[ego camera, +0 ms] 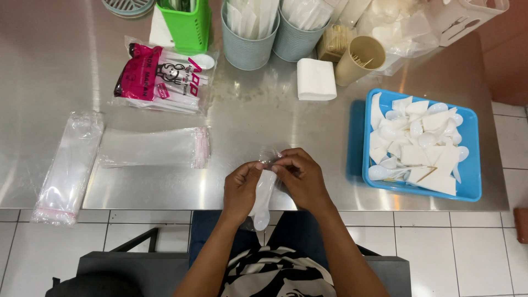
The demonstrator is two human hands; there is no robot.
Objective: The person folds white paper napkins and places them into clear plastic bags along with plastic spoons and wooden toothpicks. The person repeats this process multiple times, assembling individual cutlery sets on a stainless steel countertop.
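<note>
At the lower centre of the frame the left hand [240, 190] and right hand [301, 179] met over the near edge of the desk [49, 66]. Both were closed on a clear sleeve [263, 192] with a white plastic spoon [262, 212] inside; the fingertips pinched the sleeve's top end, and the spoon's bowl hung down past the desk edge, between the wrists.

To the left of the hands, at mid-frame, a flat stack of empty sleeves [154, 147] lay with a red-edged end pointing right. Further left, near the left edge, a longer bundle of sleeves [69, 165] ran down toward the desk's front.

To the right, a blue tray [473, 165] held a heap of white spoons and folded napkins [434, 165].

Above the hands, at upper centre, a white napkin block [316, 80] sat on the desk, with a tan cup [360, 59] of toothpicks just beside it on the right. Behind these, along the top edge, stood two grey ribbed pails [247, 47], both stuffed with white wrapped items, and a green basket [190, 27] to their left. Below the basket lay a spoon pack [159, 80] with a pink label. At the upper right corner a white caddy [467, 19] stood beside loose clear bags [393, 27].
</note>
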